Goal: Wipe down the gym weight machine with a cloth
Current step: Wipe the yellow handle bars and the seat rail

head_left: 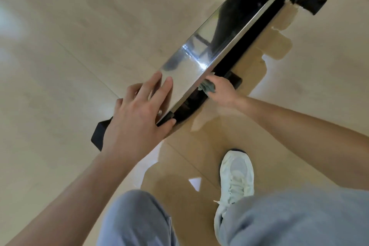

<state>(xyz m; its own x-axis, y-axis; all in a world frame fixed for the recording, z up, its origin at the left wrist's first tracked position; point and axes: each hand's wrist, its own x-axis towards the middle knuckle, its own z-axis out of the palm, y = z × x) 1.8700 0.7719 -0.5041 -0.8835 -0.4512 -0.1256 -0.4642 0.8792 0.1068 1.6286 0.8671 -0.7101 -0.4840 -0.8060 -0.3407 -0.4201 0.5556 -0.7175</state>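
A long shiny metal panel of the weight machine [215,40] runs from the near centre to the far upper right, with a black frame under it. My left hand [137,114] rests flat on the panel's near end, fingers spread, thumb hooked at the black corner. My right hand [221,91] is on the panel's right side, below its edge, holding a bunched grey-green cloth [207,86] against the dark underside.
The machine's black feet stick out at the near left [99,134] and far right [313,3]. Glossy tan floor [60,66] lies all around. My white shoe [235,175] and grey trouser legs [135,219] are directly below the panel's near end.
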